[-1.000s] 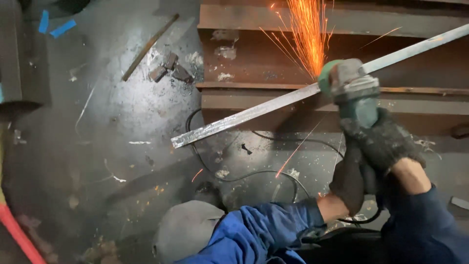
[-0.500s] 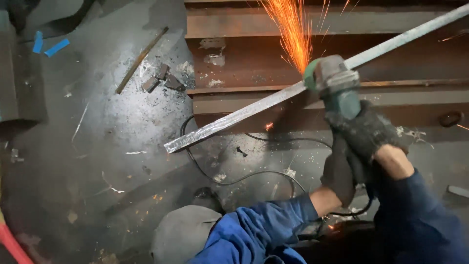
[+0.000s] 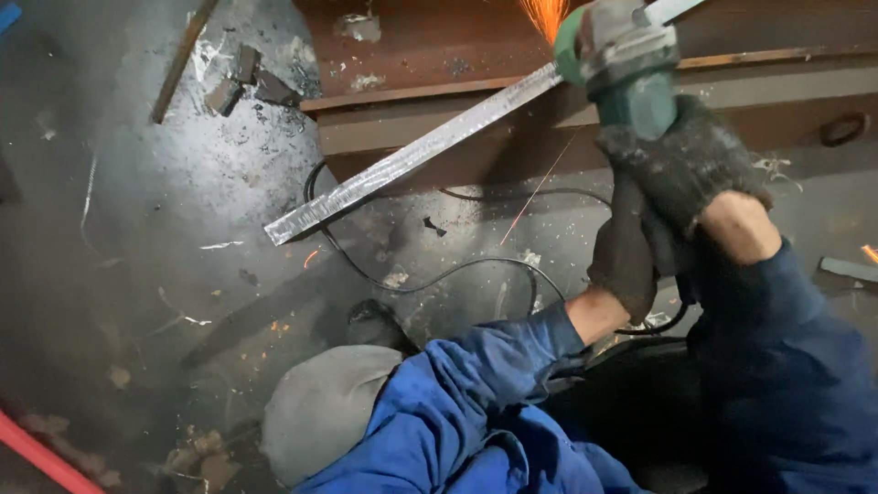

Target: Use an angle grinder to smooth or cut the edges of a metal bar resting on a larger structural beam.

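A green angle grinder (image 3: 626, 69) presses on a long flat metal bar (image 3: 402, 165) that slants from upper right down to the left. Orange sparks (image 3: 547, 14) fly off at the top edge of the view. My right hand (image 3: 684, 163), in a dark glove, grips the grinder's body. Just below and behind it, my left hand (image 3: 626, 247), also gloved, grips the tool's rear end. Both arms wear blue sleeves. The bar lies across rusty steel beams (image 3: 476, 55).
A black power cable (image 3: 430, 274) loops over the dusty floor below the bar. Small metal offcuts (image 3: 242, 87) and a thin rod (image 3: 183, 59) lie at upper left. A red pipe (image 3: 41, 457) crosses the bottom left corner. My grey knee (image 3: 320, 407) is bottom centre.
The view has shifted closer and up, so the grinder and bar sit higher in the frame. The sparks are now mostly cut off by the top edge. Both hands keep their grip.
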